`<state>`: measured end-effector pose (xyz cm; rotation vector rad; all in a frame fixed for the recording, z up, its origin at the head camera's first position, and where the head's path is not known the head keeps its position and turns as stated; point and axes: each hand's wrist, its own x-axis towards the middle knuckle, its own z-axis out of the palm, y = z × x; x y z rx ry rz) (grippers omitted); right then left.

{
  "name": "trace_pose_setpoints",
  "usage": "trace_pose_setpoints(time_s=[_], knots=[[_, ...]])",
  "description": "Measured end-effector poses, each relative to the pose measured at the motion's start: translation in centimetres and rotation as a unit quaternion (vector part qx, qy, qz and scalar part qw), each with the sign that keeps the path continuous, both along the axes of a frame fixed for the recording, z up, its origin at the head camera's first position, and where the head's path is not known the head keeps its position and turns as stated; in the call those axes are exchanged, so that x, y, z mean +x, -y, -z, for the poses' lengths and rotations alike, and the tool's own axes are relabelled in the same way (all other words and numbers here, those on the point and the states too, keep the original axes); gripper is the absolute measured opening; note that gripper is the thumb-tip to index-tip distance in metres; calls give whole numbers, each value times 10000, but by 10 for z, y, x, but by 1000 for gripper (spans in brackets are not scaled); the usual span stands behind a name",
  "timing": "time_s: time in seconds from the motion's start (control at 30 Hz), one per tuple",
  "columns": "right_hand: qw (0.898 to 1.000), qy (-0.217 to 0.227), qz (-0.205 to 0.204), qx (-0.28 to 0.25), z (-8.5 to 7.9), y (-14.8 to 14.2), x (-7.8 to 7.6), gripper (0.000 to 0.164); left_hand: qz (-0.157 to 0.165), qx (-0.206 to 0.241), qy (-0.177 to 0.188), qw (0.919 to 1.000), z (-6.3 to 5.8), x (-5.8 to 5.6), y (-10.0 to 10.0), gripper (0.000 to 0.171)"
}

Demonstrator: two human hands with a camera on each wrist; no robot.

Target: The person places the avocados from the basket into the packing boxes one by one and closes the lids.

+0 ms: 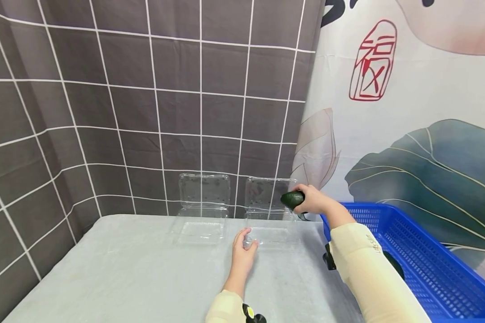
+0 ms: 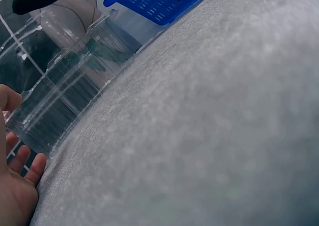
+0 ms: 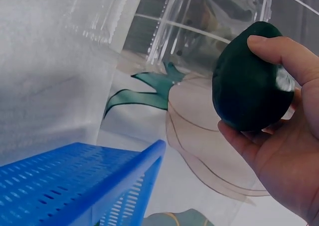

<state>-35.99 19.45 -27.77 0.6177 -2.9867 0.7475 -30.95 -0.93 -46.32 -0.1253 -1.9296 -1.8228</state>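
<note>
"What is standing where?"
"The blue basket (image 1: 420, 237) is standing beside the right-hand clear container (image 1: 268, 233). The left hand (image 1: 241, 256) is spreading its fingers near the container's left corner; the right hand (image 1: 316, 200) is gripping the avocado (image 1: 292, 199), lifted at the container's right side."
"And its handling?"
"Probably firm, slightly slippery; holding its wide middle is suiting. The narrow end is pointing left, the long axis lying nearly level."

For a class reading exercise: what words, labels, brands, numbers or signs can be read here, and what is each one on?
"福", apparently, stylised: red seal on the white curtain.
Black strokes at the curtain's top: cut off, unreadable.
Small letters on the right sleeve: too small to read.
</note>
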Motion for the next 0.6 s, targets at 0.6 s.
trace_pose_setpoints(time_s=[0.6], knots=[[9999,-137,-86,-31,7,10,-5,60,-124,169,15,9998,-17,13,-3,35]])
